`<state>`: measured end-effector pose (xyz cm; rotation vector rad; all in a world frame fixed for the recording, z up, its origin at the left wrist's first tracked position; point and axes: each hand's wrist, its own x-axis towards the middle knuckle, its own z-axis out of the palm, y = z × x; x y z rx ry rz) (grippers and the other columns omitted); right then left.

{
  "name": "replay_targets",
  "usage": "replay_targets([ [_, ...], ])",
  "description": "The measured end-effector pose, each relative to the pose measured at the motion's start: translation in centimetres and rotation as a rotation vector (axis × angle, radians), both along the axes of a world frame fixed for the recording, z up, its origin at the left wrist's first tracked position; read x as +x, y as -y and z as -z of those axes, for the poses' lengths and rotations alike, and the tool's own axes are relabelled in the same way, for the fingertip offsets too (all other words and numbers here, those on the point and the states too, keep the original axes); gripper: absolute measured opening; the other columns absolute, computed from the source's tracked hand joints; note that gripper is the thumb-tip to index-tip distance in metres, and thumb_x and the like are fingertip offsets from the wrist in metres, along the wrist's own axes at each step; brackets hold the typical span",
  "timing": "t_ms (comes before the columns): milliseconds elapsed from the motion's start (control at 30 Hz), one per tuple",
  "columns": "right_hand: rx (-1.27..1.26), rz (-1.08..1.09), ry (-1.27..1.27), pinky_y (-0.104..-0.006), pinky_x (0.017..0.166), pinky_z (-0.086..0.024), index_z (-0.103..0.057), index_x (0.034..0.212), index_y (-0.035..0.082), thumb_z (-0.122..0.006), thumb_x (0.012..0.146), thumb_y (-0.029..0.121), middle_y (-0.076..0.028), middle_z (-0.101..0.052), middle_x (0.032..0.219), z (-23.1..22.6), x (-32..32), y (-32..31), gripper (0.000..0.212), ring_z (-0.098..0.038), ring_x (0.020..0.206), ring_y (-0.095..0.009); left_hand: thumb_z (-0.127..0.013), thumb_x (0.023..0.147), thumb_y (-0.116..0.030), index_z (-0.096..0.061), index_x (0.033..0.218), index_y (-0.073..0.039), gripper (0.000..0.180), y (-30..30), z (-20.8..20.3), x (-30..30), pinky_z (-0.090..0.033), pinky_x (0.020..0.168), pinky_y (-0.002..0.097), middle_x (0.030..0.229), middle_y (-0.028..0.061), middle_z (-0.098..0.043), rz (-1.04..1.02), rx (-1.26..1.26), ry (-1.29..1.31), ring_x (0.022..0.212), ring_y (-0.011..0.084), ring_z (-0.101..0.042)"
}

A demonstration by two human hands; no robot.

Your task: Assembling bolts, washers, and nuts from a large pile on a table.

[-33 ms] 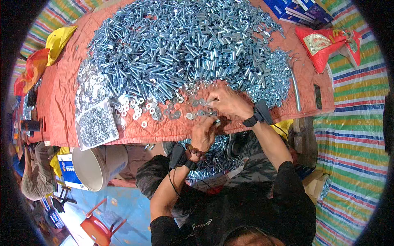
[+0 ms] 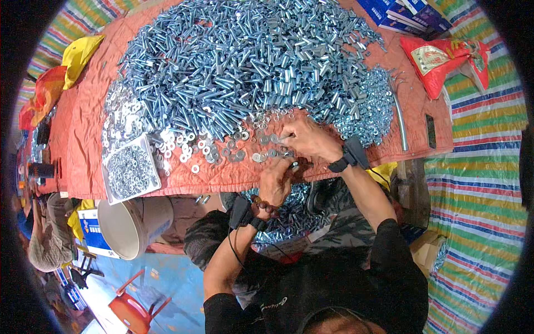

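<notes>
My left hand (image 2: 275, 182) is closed at the table's near edge, around a small shiny bolt-like piece (image 2: 295, 165) whose end shows by the fingertips. Just beyond it, my right hand (image 2: 312, 139) reaches down to the cloth with its fingertips pinched together among loose flat washers (image 2: 260, 157). Whatever sits between those fingertips is too small to make out. Past both hands spreads a big heap of bolts and metal sleeves (image 2: 239, 67). At the heap's right end lies a pile of small nuts (image 2: 370, 117).
A white tray of washers (image 2: 156, 162) rests at the table's near left edge, above a pale bucket (image 2: 119, 234). More metal parts (image 2: 295, 220) lie below the edge at my lap. On the right are a metal rod (image 2: 400, 122) and a red bag (image 2: 439, 64).
</notes>
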<state>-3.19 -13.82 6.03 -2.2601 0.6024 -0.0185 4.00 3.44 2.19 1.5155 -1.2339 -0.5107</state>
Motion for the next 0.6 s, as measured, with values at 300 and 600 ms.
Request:
replay_targets([
  [300,-0.072,0.072,0.187,-0.0393,0.065,-0.049,-0.067,0.090,0.000,-0.067,0.078,0.011,-0.014,-0.065,0.076,0.4,1.0,-0.9,0.016,-0.062,0.068,-0.030,-0.064,0.080,0.001,-0.063,0.103,-0.003,0.023,0.4,-0.3,0.5,-0.050,0.072,0.0406,0.091,0.0170,-0.064,0.019,0.019,-0.040,0.083,0.0382,-0.063],
  [600,-0.209,-0.099,0.361,-0.0406,0.067,-0.045,-0.063,0.093,0.001,-0.064,0.079,0.006,-0.012,-0.054,0.078,-0.1,0.4,-1.3,0.015,-0.056,0.076,-0.031,-0.061,0.078,0.006,-0.061,0.105,-0.001,0.028,0.7,-0.1,0.4,-0.048,0.067,0.0417,0.086,0.0184,-0.059,0.010,-0.062,-0.003,0.078,0.0395,-0.060],
])
